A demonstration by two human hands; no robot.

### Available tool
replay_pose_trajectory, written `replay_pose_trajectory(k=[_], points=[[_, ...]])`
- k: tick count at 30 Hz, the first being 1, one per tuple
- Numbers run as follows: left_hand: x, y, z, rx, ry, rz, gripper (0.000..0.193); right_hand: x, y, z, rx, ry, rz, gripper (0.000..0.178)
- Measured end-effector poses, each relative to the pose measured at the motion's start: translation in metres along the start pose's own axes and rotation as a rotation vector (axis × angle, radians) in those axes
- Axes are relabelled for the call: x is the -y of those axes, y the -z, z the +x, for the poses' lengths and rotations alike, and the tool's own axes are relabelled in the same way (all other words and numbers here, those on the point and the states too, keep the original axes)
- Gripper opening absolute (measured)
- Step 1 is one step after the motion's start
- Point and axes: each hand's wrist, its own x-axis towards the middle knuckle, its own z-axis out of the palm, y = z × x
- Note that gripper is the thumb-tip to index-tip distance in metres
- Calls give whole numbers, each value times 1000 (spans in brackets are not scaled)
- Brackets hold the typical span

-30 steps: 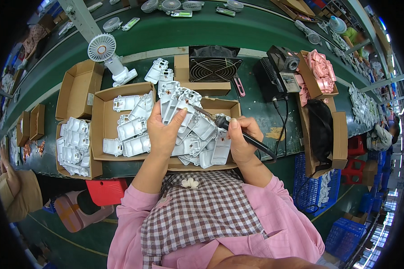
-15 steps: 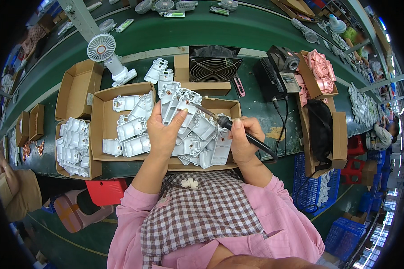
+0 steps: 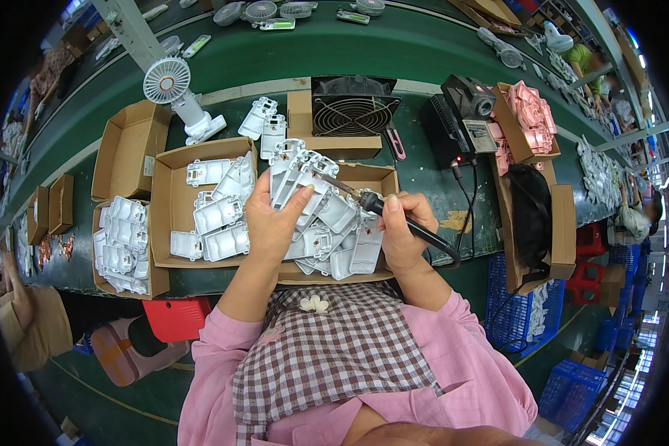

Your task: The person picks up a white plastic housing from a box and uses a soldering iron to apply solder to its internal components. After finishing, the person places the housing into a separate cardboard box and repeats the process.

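Several white plastic housings (image 3: 296, 175) are fanned together in my left hand (image 3: 270, 221), its thumb across their near side. My right hand (image 3: 406, 236) is closed round the black handle of a soldering iron (image 3: 375, 204). The iron's metal tip points left and meets the upper end of the held housings, near small copper-coloured parts; whether it touches them I cannot tell. Beneath both hands a cardboard box (image 3: 389, 178) holds more white housings (image 3: 340, 215). To the left, another cardboard box (image 3: 169, 186) has white housings lying in it.
Behind the boxes stand a black fan (image 3: 353, 108), a white handheld fan (image 3: 168, 82) and a pink utility knife (image 3: 395, 141). A black soldering station (image 3: 442, 126) sits to the right, its cable running forward. Pink housings (image 3: 528, 115) fill a box beyond it. A conveyor belt (image 3: 275, 56) crosses behind.
My left hand and the fanned housings have shifted very slightly, while the soldering iron stays almost in place. Small fans on the belt have moved left.
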Motion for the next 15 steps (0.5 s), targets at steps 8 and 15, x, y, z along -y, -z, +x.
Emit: replay_pose_trajectory(k=[8, 15], points=[[-3, -1, -1, -3, 26, -10, 31, 1, -1, 0, -9, -8, 3, 20], [0, 2, 0, 14, 21, -25, 32, -4, 3, 0, -33, 30, 31, 17]])
